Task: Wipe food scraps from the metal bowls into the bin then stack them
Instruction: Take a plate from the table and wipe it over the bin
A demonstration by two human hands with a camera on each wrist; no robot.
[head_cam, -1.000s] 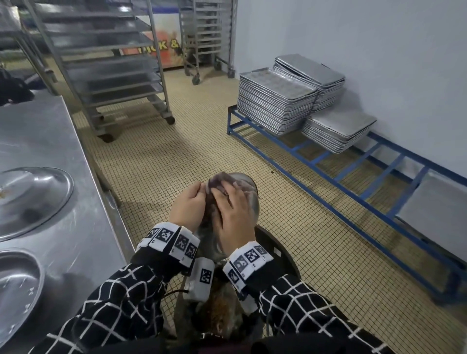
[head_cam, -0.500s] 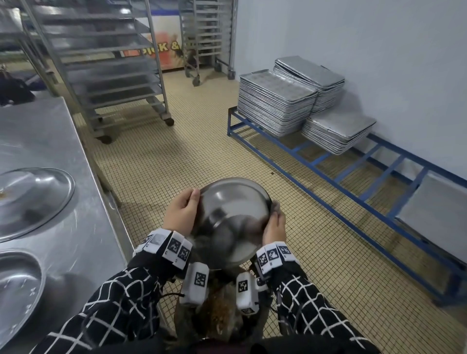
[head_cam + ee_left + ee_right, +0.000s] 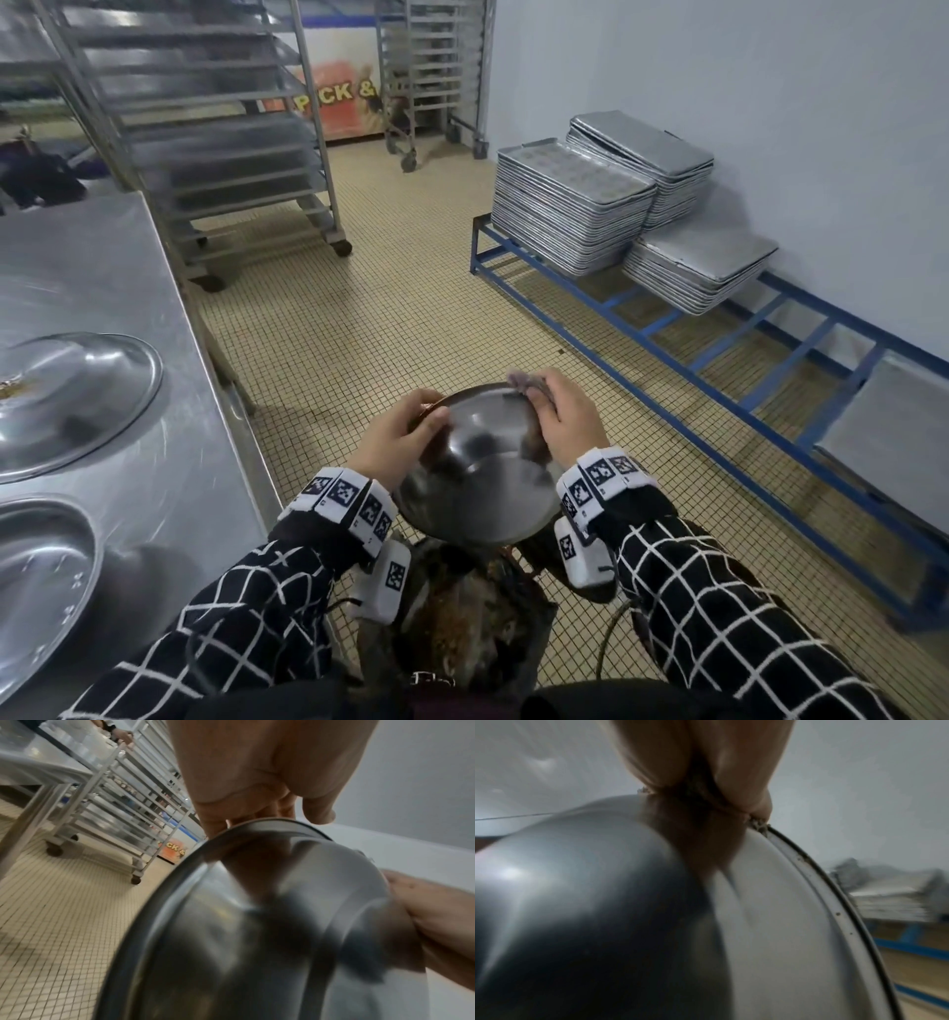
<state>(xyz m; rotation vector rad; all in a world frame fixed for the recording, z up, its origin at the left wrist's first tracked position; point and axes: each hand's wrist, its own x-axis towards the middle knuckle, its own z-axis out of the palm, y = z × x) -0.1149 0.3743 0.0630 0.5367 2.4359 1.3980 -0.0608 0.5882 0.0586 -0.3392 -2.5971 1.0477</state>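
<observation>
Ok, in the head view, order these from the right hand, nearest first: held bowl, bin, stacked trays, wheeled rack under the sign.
1. Held bowl: touching the right hand, between both hands.
2. Bin: just below.
3. Stacked trays: on the blue frame, right.
4. Wheeled rack: far end.

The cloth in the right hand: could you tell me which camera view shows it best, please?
The head view: the purplish cloth shows at the bowl rim, under the right hand. The right wrist view shows only frayed scraps beneath the fingers; the left wrist view shows none clearly.

Bowl (image 3: 477, 478) above bin (image 3: 462, 637) — counter (image 3: 128, 308) left.
</observation>
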